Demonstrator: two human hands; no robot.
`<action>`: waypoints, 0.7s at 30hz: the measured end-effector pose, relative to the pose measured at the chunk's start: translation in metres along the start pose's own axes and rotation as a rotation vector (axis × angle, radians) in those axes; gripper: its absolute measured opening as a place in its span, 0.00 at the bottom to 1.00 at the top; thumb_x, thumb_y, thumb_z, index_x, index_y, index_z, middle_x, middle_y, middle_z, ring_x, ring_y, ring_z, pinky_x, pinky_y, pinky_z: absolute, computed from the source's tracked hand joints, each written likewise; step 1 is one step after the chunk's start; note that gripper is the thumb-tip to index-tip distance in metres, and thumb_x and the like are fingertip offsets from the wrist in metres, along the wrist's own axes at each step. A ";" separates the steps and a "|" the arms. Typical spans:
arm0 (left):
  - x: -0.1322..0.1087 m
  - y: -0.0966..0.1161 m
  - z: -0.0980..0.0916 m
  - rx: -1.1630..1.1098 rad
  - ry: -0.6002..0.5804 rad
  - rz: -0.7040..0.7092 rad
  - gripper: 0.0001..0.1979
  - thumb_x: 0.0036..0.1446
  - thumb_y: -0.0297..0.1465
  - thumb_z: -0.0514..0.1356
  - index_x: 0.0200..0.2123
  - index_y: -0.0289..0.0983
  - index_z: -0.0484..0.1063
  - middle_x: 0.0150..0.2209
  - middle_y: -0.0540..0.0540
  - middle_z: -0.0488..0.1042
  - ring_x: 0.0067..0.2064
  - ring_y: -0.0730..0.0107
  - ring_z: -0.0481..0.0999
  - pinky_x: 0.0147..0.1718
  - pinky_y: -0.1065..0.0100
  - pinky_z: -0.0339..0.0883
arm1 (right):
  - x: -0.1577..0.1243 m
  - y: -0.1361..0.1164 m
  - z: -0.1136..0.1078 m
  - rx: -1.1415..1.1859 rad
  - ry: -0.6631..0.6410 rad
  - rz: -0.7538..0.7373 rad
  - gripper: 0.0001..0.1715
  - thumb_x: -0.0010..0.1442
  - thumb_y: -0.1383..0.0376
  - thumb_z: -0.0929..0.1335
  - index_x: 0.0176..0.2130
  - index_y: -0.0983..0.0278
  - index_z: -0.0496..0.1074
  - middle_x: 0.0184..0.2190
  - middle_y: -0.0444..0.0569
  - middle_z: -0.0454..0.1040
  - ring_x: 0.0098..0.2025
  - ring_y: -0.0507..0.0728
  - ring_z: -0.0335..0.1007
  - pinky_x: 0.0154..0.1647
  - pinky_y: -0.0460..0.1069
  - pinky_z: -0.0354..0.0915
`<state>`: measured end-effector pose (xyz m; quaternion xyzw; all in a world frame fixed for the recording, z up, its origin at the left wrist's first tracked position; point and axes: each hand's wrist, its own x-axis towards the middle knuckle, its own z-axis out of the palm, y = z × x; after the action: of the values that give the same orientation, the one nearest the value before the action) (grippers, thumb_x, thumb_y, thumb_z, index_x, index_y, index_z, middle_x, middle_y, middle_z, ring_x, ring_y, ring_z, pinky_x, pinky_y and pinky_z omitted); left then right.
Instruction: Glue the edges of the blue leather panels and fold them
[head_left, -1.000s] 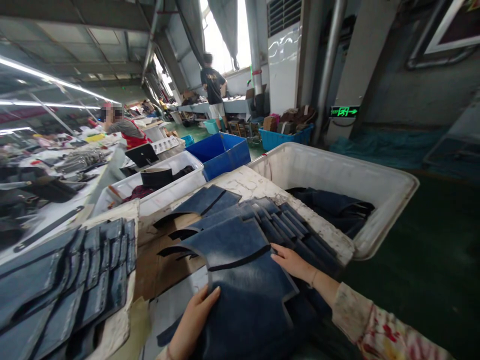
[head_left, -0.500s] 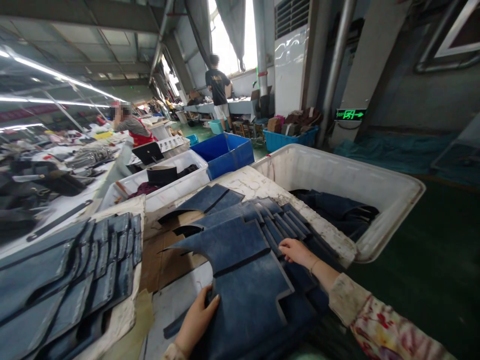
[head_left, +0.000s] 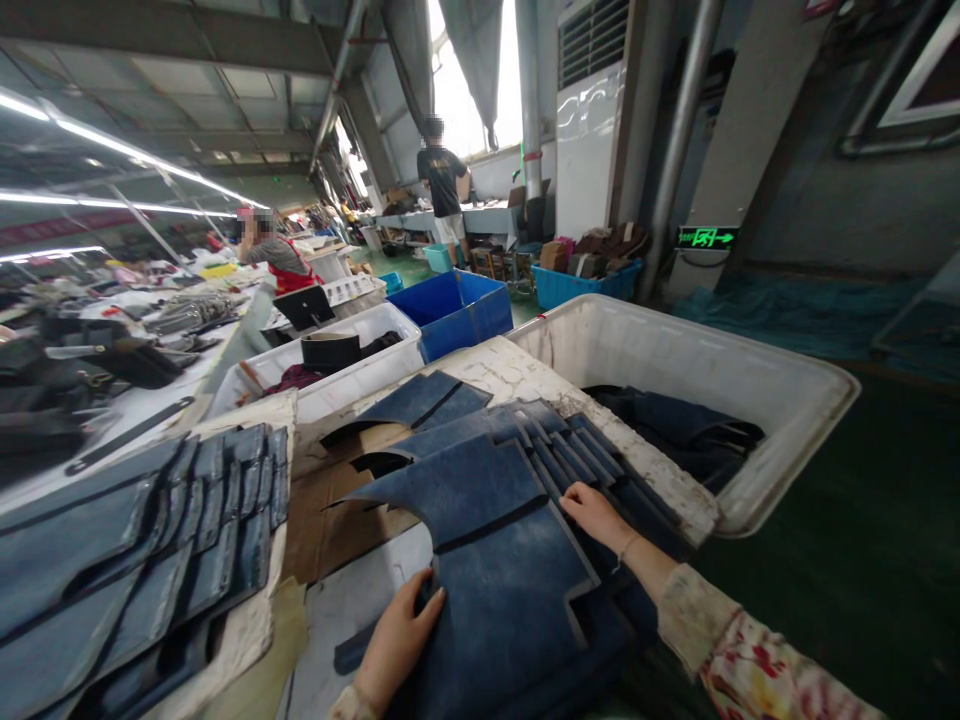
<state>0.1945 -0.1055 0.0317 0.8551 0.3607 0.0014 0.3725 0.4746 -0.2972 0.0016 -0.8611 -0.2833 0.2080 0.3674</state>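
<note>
A dark blue leather-like panel point(head_left: 502, 560) with a curved cut-out and notched corners lies on top of several overlapping panels of the same kind. At its left edge, below the cut-out, my left hand point(head_left: 401, 635) is closed, thumb over the surface and fingers along the rim. My right hand point(head_left: 598, 520) has its fingers curled together on the panel's right edge, where the stepped edges of the panels beneath show. Its fingertips are partly hidden. Farther back, another blue panel point(head_left: 424, 400) lies on brown cardboard point(head_left: 319, 520).
On the left, overlapping blue pieces point(head_left: 150, 540) lie on a pale board. A white tub point(head_left: 795, 400) with blue pieces inside stands at the right, beyond the worn table edge point(head_left: 675, 485). Behind are another white tub point(head_left: 397, 345) and a blue bin point(head_left: 469, 310). Two people are farther off.
The view has shifted slightly, so everything sits a little lower and to the right. Both hands stay at the panel's edges, with hardly any movement against it.
</note>
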 end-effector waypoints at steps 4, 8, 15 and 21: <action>-0.003 0.009 -0.002 0.026 -0.046 -0.001 0.29 0.50 0.45 0.49 0.51 0.32 0.64 0.52 0.39 0.67 0.55 0.59 0.65 0.56 0.65 0.53 | 0.001 0.001 -0.002 -0.086 0.014 -0.016 0.08 0.57 0.66 0.60 0.29 0.66 0.67 0.27 0.47 0.72 0.31 0.52 0.68 0.32 0.45 0.61; -0.003 0.010 -0.002 0.054 -0.049 -0.024 0.27 0.51 0.42 0.49 0.50 0.33 0.64 0.52 0.41 0.68 0.54 0.60 0.65 0.55 0.65 0.54 | -0.002 -0.012 -0.012 -0.212 0.021 -0.054 0.06 0.56 0.67 0.63 0.34 0.65 0.68 0.30 0.50 0.73 0.34 0.57 0.69 0.37 0.49 0.62; -0.009 0.017 -0.010 0.194 -0.094 -0.005 0.19 0.54 0.36 0.50 0.47 0.36 0.68 0.49 0.41 0.70 0.50 0.61 0.69 0.51 0.65 0.58 | -0.007 -0.049 0.000 -0.436 0.124 -0.625 0.24 0.63 0.62 0.58 0.57 0.65 0.59 0.59 0.54 0.57 0.61 0.59 0.50 0.60 0.56 0.52; 0.028 0.044 -0.069 0.234 -0.060 0.111 0.13 0.53 0.37 0.53 0.38 0.40 0.72 0.36 0.45 0.75 0.40 0.60 0.73 0.41 0.65 0.61 | -0.009 -0.019 0.036 -0.517 -0.060 -0.646 0.25 0.64 0.57 0.56 0.59 0.59 0.57 0.61 0.49 0.54 0.63 0.59 0.44 0.60 0.62 0.50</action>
<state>0.2231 -0.0645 0.1021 0.9110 0.2992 -0.0456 0.2801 0.4412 -0.2736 -0.0054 -0.7852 -0.5926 0.0289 0.1771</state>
